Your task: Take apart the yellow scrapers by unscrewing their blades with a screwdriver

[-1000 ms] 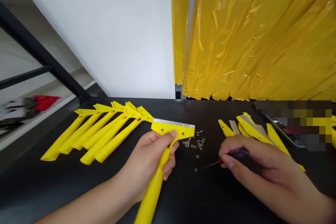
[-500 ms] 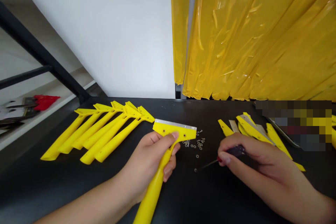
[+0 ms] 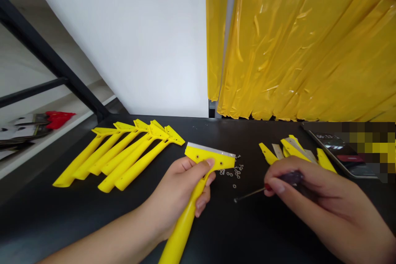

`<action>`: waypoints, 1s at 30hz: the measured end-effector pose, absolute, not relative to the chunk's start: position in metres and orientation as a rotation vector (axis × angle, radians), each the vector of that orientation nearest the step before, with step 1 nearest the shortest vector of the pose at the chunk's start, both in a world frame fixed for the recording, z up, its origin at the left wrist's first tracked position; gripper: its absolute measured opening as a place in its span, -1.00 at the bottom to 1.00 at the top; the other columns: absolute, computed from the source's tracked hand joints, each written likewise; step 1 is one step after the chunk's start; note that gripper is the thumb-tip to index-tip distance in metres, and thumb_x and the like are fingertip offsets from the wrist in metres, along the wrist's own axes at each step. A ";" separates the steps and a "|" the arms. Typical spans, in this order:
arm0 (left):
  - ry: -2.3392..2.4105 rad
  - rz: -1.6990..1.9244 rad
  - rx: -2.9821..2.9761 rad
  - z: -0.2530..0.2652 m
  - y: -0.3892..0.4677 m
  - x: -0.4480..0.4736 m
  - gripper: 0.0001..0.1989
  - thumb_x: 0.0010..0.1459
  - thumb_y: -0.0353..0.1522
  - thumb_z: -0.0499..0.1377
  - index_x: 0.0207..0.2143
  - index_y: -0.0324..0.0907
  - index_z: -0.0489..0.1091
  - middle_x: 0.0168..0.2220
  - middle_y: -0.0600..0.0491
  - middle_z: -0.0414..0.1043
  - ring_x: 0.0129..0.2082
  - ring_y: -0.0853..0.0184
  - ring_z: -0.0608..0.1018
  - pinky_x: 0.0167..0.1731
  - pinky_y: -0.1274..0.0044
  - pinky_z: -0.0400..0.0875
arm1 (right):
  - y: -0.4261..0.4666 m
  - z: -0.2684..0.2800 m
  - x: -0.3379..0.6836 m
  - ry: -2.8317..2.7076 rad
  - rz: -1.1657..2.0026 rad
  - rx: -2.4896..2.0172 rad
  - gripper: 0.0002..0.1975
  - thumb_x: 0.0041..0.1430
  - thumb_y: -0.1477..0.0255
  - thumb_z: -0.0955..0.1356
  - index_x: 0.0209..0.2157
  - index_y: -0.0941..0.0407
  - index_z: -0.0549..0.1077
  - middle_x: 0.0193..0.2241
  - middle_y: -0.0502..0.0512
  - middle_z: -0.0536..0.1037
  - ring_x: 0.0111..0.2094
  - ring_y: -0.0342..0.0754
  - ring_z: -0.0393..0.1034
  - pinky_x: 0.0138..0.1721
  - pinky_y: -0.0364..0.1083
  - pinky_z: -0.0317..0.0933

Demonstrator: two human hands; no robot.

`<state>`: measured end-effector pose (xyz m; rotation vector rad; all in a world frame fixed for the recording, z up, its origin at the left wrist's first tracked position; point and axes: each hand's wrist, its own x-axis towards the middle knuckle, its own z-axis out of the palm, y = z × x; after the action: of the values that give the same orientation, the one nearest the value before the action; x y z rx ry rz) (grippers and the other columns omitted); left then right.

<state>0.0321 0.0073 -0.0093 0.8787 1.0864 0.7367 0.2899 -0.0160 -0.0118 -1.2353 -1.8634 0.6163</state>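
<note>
My left hand is closed around the neck of a yellow scraper, thumb pressed on its head below two holes. A grey metal blade shows along the scraper's top edge. In my right hand is a screwdriver with a dark, red-tipped handle, its shaft pointing left. A tiny metal piece sits at the screwdriver's tip, apart from the scraper. Small nuts and screws lie scattered on the black table between my hands.
Several yellow scraper handles lie in an overlapping row at left. Yellow head plates and grey blades are piled behind my right hand, beside a phone or tablet. A white panel and yellow plastic sheeting stand behind the table.
The view has shifted slightly. My right hand and the screwdriver have moved a little to the right. My left hand keeps the same grip on the scraper.
</note>
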 end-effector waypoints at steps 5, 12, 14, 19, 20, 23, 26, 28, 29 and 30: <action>1.042 0.652 0.816 -0.013 0.006 0.033 -0.58 0.36 -0.12 0.20 -0.52 -0.14 0.36 -0.75 0.19 0.18 -0.76 0.50 0.18 -0.71 0.65 0.18 | -0.020 -0.021 0.300 -1.560 0.777 -1.224 -0.88 0.41 0.19 0.42 -0.21 -0.11 0.57 -0.33 0.00 0.61 -0.28 -0.05 0.53 -0.32 -0.20 0.47; 1.011 0.561 0.795 -0.016 -0.003 0.037 -0.59 0.35 -0.12 0.19 -0.52 -0.13 0.37 -0.78 0.18 0.15 -0.78 0.48 0.19 -0.75 0.68 0.17 | -0.015 -0.020 0.297 -1.357 0.882 -1.120 -0.91 0.39 0.21 0.46 -0.16 -0.11 0.62 -0.34 0.02 0.59 -0.25 -0.08 0.54 -0.23 -0.24 0.51; 1.000 0.552 0.795 -0.015 -0.005 0.037 -0.58 0.35 -0.12 0.18 -0.53 -0.13 0.37 -0.78 0.18 0.15 -0.78 0.48 0.20 -0.75 0.69 0.18 | -0.014 -0.019 0.295 -1.353 0.886 -1.112 -0.90 0.39 0.21 0.46 -0.17 -0.11 0.62 -0.34 0.02 0.59 -0.26 -0.09 0.54 -0.22 -0.25 0.52; 0.984 0.527 0.789 -0.016 -0.005 0.037 -0.59 0.36 -0.13 0.17 -0.53 -0.12 0.36 -0.78 0.17 0.16 -0.78 0.48 0.20 -0.75 0.69 0.21 | -0.015 -0.019 0.293 -1.347 0.886 -1.124 -0.91 0.38 0.20 0.47 -0.19 -0.12 0.63 -0.34 0.01 0.60 -0.27 -0.10 0.55 -0.21 -0.26 0.52; 0.986 0.524 0.787 -0.016 -0.005 0.037 -0.59 0.36 -0.13 0.17 -0.52 -0.12 0.36 -0.78 0.17 0.16 -0.78 0.48 0.20 -0.75 0.69 0.21 | -0.015 -0.019 0.293 -1.351 0.886 -1.127 -0.91 0.38 0.21 0.47 -0.19 -0.12 0.62 -0.34 0.01 0.60 -0.27 -0.10 0.55 -0.22 -0.26 0.52; 0.989 0.524 0.787 -0.016 -0.004 0.037 -0.59 0.36 -0.13 0.17 -0.52 -0.12 0.36 -0.78 0.17 0.17 -0.78 0.49 0.20 -0.75 0.69 0.21 | -0.015 -0.018 0.295 -1.378 0.870 -1.147 -0.90 0.39 0.18 0.46 -0.19 -0.13 0.62 -0.34 0.00 0.61 -0.27 -0.10 0.55 -0.22 -0.27 0.51; 0.995 0.538 0.789 -0.015 -0.004 0.038 -0.59 0.35 -0.13 0.17 -0.52 -0.12 0.36 -0.78 0.18 0.16 -0.78 0.48 0.20 -0.75 0.70 0.20 | -0.015 -0.016 0.295 -1.401 0.848 -1.152 -0.88 0.39 0.17 0.46 -0.21 -0.13 0.61 -0.35 -0.01 0.61 -0.27 -0.11 0.55 -0.23 -0.28 0.50; 0.990 0.540 0.791 -0.015 -0.004 0.038 -0.60 0.35 -0.13 0.18 -0.52 -0.13 0.36 -0.78 0.18 0.16 -0.78 0.48 0.20 -0.75 0.70 0.20 | -0.015 -0.016 0.295 -1.395 0.844 -1.146 -0.87 0.38 0.16 0.46 -0.22 -0.12 0.62 -0.36 0.00 0.61 -0.28 -0.11 0.55 -0.24 -0.28 0.50; 0.984 0.540 0.793 -0.015 -0.004 0.038 -0.59 0.35 -0.13 0.18 -0.53 -0.13 0.36 -0.78 0.18 0.16 -0.78 0.48 0.20 -0.75 0.69 0.20 | -0.015 -0.016 0.294 -1.393 0.848 -1.143 -0.87 0.38 0.17 0.46 -0.23 -0.11 0.62 -0.36 0.00 0.61 -0.29 -0.10 0.55 -0.25 -0.27 0.51; 0.979 0.539 0.795 -0.015 -0.004 0.038 -0.59 0.35 -0.13 0.18 -0.53 -0.13 0.36 -0.79 0.18 0.16 -0.78 0.49 0.20 -0.75 0.69 0.20 | -0.015 -0.015 0.294 -1.392 0.853 -1.138 -0.87 0.38 0.18 0.47 -0.23 -0.10 0.62 -0.36 0.00 0.61 -0.30 -0.10 0.56 -0.25 -0.27 0.51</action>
<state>0.0381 -0.0038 -0.0151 0.7949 0.9787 0.5388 0.2937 -0.0152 -0.0155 -1.1384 -1.3915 0.8535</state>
